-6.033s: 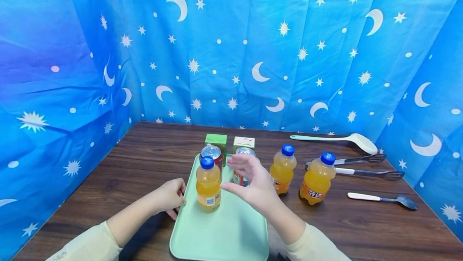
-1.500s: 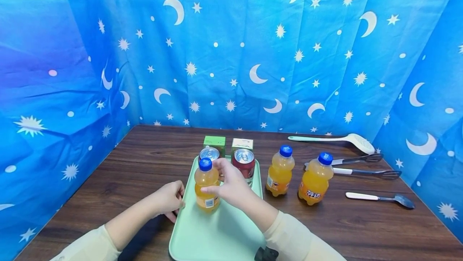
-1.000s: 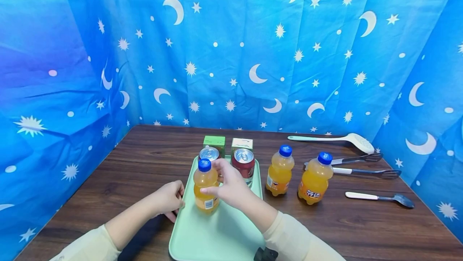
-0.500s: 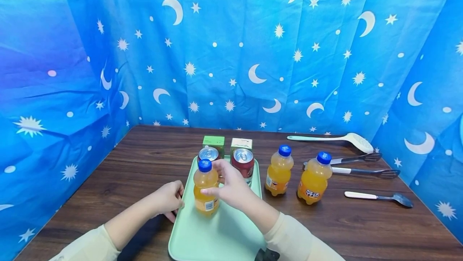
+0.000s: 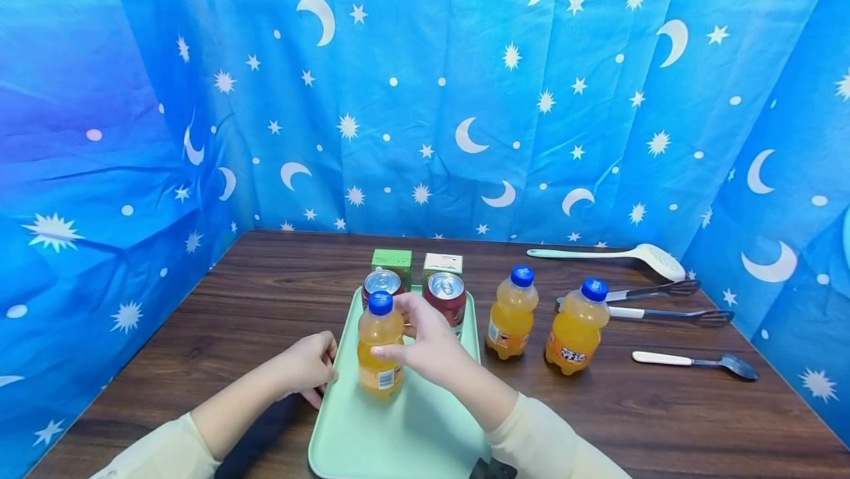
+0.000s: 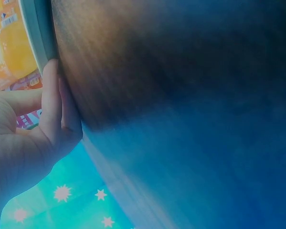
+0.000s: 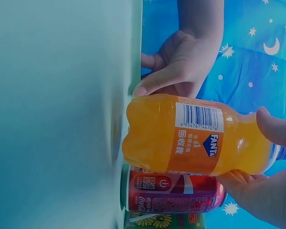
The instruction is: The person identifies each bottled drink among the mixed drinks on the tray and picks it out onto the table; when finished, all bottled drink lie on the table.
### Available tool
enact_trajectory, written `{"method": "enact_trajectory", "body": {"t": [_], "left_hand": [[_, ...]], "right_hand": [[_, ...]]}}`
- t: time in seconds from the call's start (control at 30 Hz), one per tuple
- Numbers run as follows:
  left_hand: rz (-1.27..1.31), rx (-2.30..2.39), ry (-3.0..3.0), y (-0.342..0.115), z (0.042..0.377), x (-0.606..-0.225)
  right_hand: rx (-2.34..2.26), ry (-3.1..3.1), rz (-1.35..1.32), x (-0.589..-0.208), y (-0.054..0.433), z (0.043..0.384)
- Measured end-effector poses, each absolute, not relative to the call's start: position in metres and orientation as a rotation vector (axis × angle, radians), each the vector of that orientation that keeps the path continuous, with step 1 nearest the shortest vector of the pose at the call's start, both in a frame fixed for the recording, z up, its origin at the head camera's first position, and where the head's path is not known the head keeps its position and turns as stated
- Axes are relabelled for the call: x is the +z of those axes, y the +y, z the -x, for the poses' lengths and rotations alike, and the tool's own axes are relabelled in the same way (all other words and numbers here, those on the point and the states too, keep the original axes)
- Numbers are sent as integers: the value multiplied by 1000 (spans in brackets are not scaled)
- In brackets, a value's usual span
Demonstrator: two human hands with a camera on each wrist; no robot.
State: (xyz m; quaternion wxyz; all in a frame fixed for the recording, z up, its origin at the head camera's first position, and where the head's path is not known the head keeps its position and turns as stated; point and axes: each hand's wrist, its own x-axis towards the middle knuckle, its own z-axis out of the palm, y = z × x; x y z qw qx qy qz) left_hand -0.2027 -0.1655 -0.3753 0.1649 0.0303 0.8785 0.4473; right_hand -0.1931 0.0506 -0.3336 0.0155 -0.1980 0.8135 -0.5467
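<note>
An orange soda bottle (image 5: 378, 374) with a blue cap is upright at the left side of a pale green tray (image 5: 398, 442). My right hand (image 5: 433, 345) grips its upper part, thumb in front and fingers behind; the right wrist view shows the bottle (image 7: 154, 136) with its Fanta label. Whether its base touches the tray, I cannot tell. At the tray's left rim, my left hand (image 5: 308, 364) pinches the edge, thumb inside and fingers outside. Behind the bottle stand two red soda cans, the left can (image 5: 382, 283) partly hidden and the right can (image 5: 448, 302) more visible.
A green box (image 5: 392, 260) and a white-topped box (image 5: 443, 265) stand behind the cans. Right of the tray are two more orange soda bottles, one nearer (image 5: 513, 320) and one farther (image 5: 576, 335). Beyond lie a slotted ladle (image 5: 660, 261), a spoon (image 5: 737, 367) and two other black-headed utensils.
Six seconds ago my right hand was open beside the bottle; since then it has taken hold of it. Over the last second the bottle has shifted only slightly. My left hand stays at the rim.
</note>
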Motion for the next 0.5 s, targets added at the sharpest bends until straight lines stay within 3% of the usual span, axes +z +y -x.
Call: {"method": "enact_trajectory", "body": {"t": [0.5], "left_hand": [[-86, 1293, 2499, -165, 203, -377]], "right_hand": [[-1711, 2537, 588, -335, 56, 194]]}}
